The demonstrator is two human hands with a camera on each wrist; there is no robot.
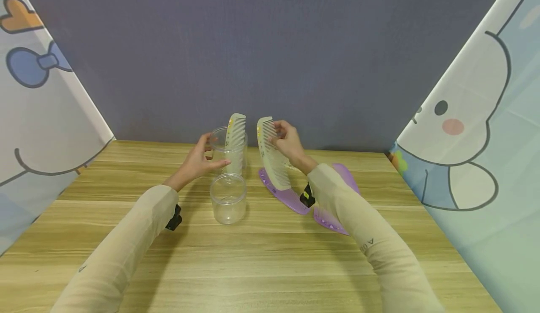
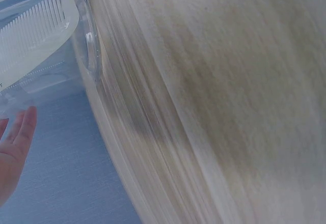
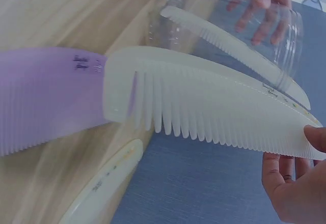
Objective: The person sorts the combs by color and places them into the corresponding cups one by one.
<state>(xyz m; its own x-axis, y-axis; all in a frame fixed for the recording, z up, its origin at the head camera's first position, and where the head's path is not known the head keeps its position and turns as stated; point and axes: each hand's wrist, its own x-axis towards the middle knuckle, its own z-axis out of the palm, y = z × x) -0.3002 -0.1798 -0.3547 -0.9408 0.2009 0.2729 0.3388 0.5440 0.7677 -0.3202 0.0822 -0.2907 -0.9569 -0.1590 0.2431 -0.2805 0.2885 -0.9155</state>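
- Pale held comb (image 1: 268,149): slants with the upper end leaning left and the lower end swinging right; shows a long curved spine with small yellow-orange decoration and dark lettering, coarse teeth at the low end and finer ones toward the top; turns teeth rightward; sits pinched near the upper end in the right hand (image 1: 288,142), just right of the jar.
- Clear jar (image 1: 219,152): stands upright, round, see-through and open at the top; rests within the curved fingers and thumb of the left hand (image 1: 197,161).
- Matching pale comb (image 1: 236,123): stands nearly upright inside the jar, toward the right wall; pokes well above the rim, reaches down near the base, and faces teeth rightward.
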